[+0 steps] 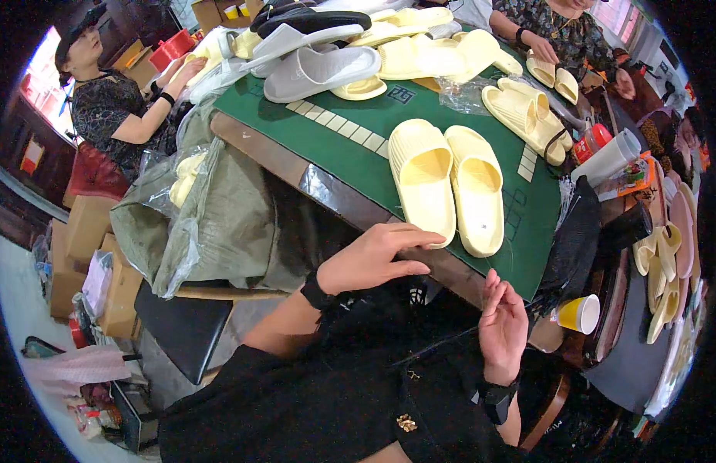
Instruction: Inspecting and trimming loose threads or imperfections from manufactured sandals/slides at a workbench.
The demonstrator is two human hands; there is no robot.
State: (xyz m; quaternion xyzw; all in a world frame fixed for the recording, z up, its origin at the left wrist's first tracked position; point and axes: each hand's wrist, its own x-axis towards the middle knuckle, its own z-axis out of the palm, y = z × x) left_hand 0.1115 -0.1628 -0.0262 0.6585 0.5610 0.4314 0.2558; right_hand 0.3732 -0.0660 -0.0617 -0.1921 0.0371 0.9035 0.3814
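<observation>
A pair of pale yellow slippers, the left slipper (424, 181) and the right slipper (479, 193), lies side by side on the green table mat (342, 174), heels toward me. My left hand (377, 257) is open, fingers extended, with the fingertips at the heel of the left slipper. Just off the table edge, below the right slipper's heel, my right hand (503, 320) has its fingers drawn together, palm up. A thin dark strand runs beside it; whether the fingers pinch it is hard to make out. Both wrists wear black bands.
Grey and yellow slippers (319, 73) are heaped at the far side. Another yellow pair (527, 116) has a dark loop on it. A yellow paper cup (579, 314) stands at right. Two people work across the table. An olive bag (211, 224) hangs at left.
</observation>
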